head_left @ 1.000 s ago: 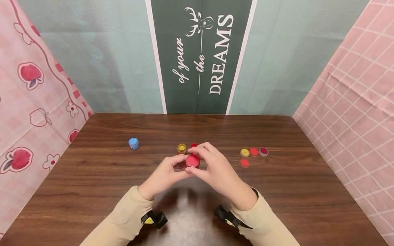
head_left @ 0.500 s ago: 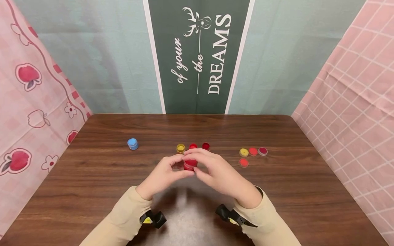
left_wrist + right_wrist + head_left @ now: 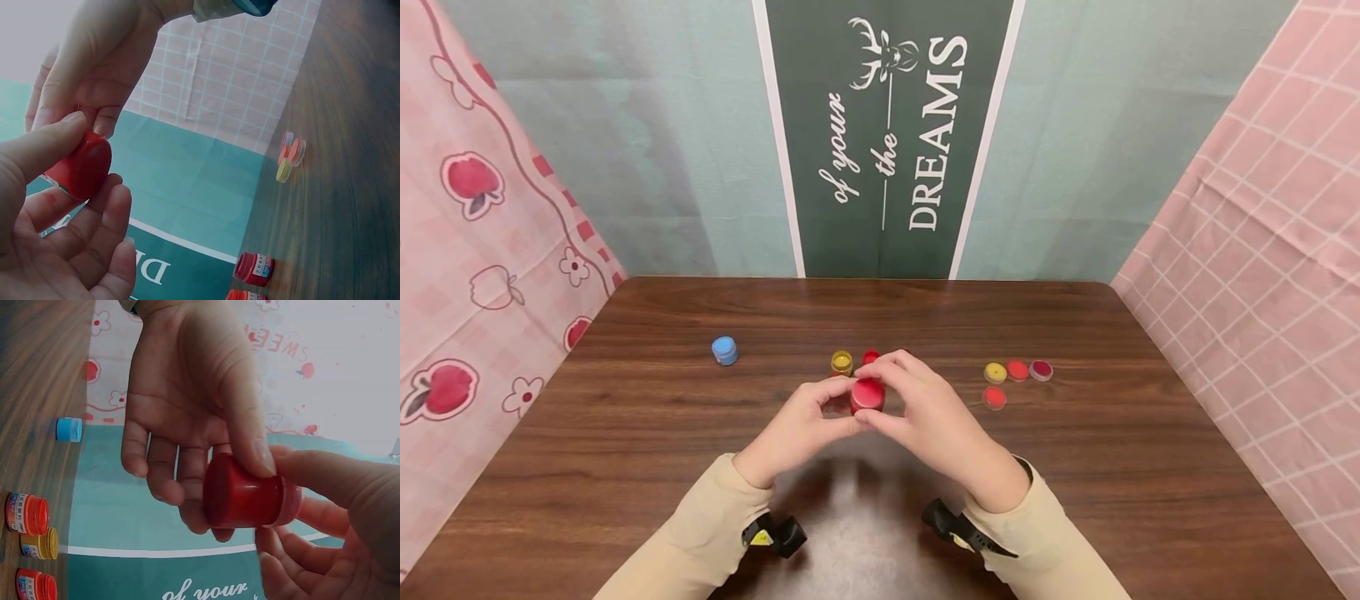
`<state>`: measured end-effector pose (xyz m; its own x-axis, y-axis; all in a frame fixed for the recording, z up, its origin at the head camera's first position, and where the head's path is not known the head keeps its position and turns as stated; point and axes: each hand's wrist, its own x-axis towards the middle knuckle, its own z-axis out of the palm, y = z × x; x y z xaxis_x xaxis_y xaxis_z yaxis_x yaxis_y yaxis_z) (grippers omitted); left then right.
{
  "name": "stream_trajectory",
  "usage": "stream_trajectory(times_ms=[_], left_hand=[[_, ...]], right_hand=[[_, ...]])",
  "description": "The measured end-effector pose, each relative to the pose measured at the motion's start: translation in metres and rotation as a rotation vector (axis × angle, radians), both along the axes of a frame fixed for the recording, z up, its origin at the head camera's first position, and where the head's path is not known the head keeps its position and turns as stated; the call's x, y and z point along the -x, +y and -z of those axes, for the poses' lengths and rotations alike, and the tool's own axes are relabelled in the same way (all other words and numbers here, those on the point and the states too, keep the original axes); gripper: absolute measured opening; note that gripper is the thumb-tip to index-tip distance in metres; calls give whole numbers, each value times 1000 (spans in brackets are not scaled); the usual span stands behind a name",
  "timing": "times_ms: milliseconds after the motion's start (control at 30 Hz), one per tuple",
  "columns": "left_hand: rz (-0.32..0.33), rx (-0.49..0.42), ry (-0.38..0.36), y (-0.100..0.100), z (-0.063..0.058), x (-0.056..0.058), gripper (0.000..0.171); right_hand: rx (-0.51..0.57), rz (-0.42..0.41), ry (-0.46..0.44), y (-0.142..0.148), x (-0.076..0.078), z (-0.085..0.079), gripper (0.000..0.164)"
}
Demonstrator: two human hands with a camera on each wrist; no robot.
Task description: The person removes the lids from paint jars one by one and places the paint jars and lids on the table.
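A small red paint jar (image 3: pixel 868 397) with its lid on is held between both hands, above the middle of the table in the head view. My left hand (image 3: pixel 801 425) grips the body of the jar from the left, thumb and fingers on opposite sides. From the right, my right hand (image 3: pixel 928 417) pinches the lid (image 3: pixel 290 501) at the jar's end. The jar lies sideways in the right wrist view, its smooth red base toward the left. Just beyond the hands stand a lidless yellow paint jar (image 3: pixel 842 361) and a red one (image 3: pixel 871 357), partly covered by fingers.
A lidded blue paint jar (image 3: pixel 725 351) stands on the wooden table (image 3: pixel 647 433) at the left. Loose lids lie at the right: a yellow lid (image 3: pixel 995 372), a dark red lid (image 3: pixel 1041 370) and two orange-red ones. The left wrist view shows a dark red jar (image 3: pixel 254 268) standing.
My right hand's fingers swung leftward over the lid half a second ago, then turned back to pinch its sides. The left hand has kept its grip on the jar.
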<state>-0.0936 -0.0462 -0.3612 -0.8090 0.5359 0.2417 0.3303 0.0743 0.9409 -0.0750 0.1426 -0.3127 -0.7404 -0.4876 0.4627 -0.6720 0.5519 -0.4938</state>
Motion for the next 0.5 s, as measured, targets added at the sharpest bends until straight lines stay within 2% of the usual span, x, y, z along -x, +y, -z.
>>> stream_trajectory(times_ms=[133, 367, 433, 500], left_hand=[[-4, 19, 0, 0, 0, 0, 34], [10, 9, 6, 0, 1, 0, 32], [7, 17, 10, 0, 1, 0, 33], [4, 30, 11, 0, 1, 1, 32]], right_hand=[[-20, -32, 2, 2, -1, -2, 39], [-9, -176, 1, 6, 1, -2, 36], [-7, -173, 13, 6, 1, -1, 36], [-6, -133, 17, 5, 1, 0, 38]])
